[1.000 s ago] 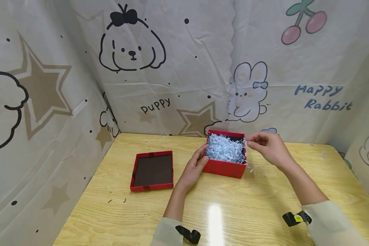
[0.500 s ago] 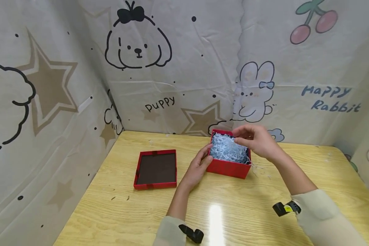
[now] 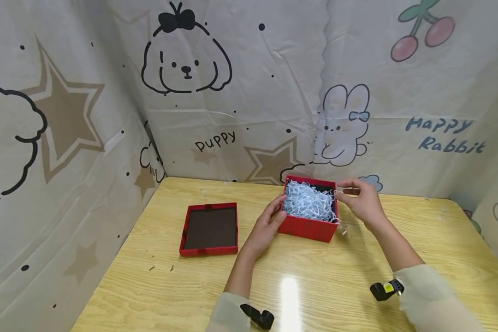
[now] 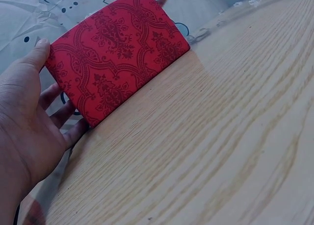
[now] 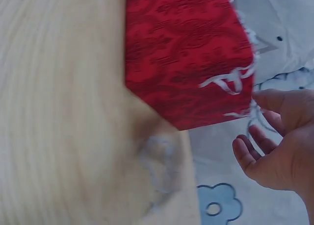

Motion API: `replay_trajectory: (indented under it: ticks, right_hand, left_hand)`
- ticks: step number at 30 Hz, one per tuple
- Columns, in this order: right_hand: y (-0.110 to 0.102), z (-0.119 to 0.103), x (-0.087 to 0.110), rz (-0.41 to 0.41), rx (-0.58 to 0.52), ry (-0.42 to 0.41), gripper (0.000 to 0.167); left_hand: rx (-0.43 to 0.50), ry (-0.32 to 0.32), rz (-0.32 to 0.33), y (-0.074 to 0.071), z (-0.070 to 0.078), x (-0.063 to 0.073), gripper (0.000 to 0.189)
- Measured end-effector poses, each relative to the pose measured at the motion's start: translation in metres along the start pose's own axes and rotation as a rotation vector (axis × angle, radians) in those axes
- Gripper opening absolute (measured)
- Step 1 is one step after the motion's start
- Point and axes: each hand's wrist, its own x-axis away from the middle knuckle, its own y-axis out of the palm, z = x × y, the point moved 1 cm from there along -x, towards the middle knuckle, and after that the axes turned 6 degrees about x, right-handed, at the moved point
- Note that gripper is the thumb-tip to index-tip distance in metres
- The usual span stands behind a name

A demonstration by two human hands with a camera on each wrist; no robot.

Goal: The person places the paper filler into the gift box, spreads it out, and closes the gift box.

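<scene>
A red patterned gift box (image 3: 308, 228), its top uncovered, stands on the table and holds pale blue shredded paper (image 3: 307, 201). My left hand (image 3: 264, 229) holds the box's left side, thumb by the front corner and fingers along the side, as the left wrist view also shows. At the right rim is my right hand (image 3: 363, 203), thumb and fingers apart and loosely bent, thumb tip right by the edge. White paper strands (image 5: 230, 81) hang over the box's right side near that thumb in the right wrist view.
The red box lid (image 3: 209, 228) lies to the left with its dark inside facing up. A few loose strands (image 3: 343, 230) and small brown bits (image 3: 151, 268) are on the wooden table (image 3: 182, 304). A printed cloth curtain (image 3: 249, 92) rises behind the table.
My right hand moved left over the shredded paper, then back right to the box's right rim. My left hand stays at the box's left side. The head view has shifted slightly.
</scene>
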Motion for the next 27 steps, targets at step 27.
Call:
replay_trajectory:
  ticks: [27]
  right_hand:
    - [0.023, -0.032, 0.013, -0.076, -0.103, -0.129, 0.019]
  left_hand:
    - [0.013, 0.010, -0.009, 0.000, 0.000, 0.000, 0.050]
